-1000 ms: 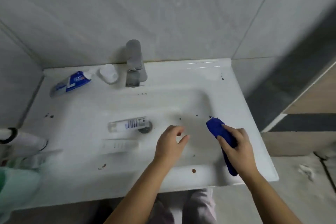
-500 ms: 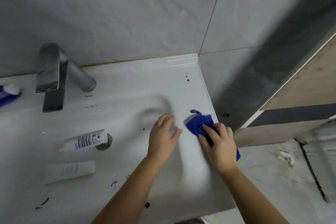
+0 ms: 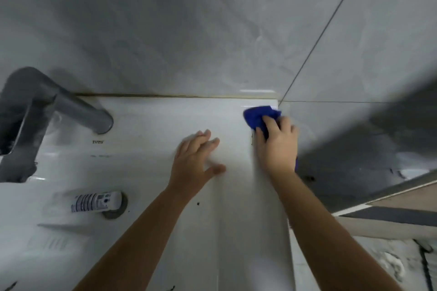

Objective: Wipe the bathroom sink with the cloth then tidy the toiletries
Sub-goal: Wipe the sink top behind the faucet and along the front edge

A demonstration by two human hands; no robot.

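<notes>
Sink (image 3: 165, 120) corner: right hand (image 3: 277, 146) clamps half-hidden cloth (image 3: 256, 117); left hand (image 3: 192, 160) spread flat.

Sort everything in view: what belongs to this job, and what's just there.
In the job: blue cloth gripped by right hand; left hand, fingers spread; sink; labelled tube at the drain.
Just there: faucet, tiled wall, floor.
</notes>
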